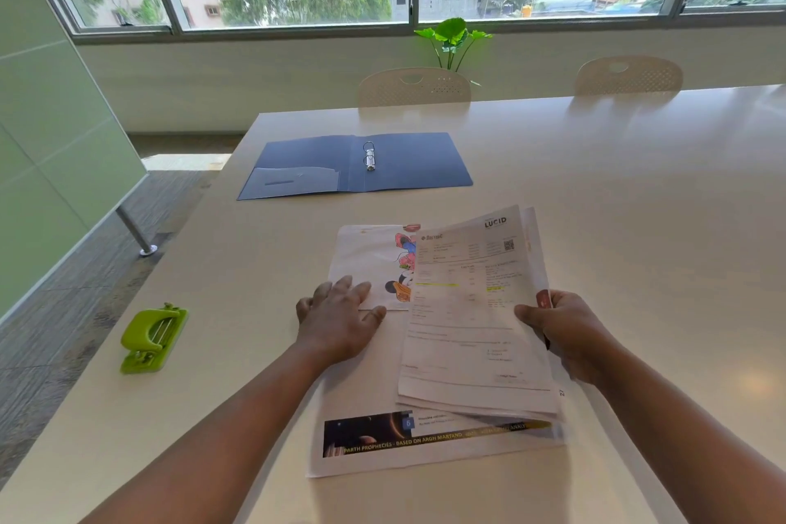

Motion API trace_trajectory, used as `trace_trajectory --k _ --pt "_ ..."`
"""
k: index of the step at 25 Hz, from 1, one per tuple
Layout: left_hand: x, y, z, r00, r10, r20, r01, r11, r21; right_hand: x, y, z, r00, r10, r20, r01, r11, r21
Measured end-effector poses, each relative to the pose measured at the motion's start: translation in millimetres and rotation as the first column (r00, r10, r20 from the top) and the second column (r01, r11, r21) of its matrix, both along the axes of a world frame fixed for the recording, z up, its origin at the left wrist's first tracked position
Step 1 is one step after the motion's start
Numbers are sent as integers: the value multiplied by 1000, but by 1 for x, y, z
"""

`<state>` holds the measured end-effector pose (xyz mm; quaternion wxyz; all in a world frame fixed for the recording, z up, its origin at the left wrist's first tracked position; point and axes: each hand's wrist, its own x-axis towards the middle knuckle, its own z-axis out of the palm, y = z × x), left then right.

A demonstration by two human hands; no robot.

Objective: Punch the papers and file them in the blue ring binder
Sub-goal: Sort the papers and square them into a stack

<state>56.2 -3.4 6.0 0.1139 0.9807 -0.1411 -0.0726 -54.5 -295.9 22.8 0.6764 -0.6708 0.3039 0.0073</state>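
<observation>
Holding sheaf of printed papers (472, 319) at its right edge: right hand (565, 332), fingers curled round edge, thumb on top sheet, sheaf tilted up off counter (638, 191). Left hand (336, 319) flat, fingers spread, pressing loose sheets (374, 260) lying on counter beneath. Cartoon drawing sheet and planet-banner page visible in that lower pile. Blue ring binder (353, 166) lies open, rings upright, farther back on counter, apart from papers. Green hole punch (151, 338) sits near left counter edge, untouched.
</observation>
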Motion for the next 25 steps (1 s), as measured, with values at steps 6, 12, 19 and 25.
trace_trajectory --k 6,12,19,25 --pt "7 3 4 985 -86 147 60 983 173 1 -2 -6 999 -46 13 46 999 6" --pt "8 2 3 980 -108 164 105 994 26 1 -1 -4 998 -66 9 66 998 12" --pt "12 4 4 903 -230 364 228 972 48 -1 1 0 998 -70 5 70 997 38" --pt "15 4 5 840 -168 516 194 981 3 -5 -3 2 988 -148 52 141 983 114"
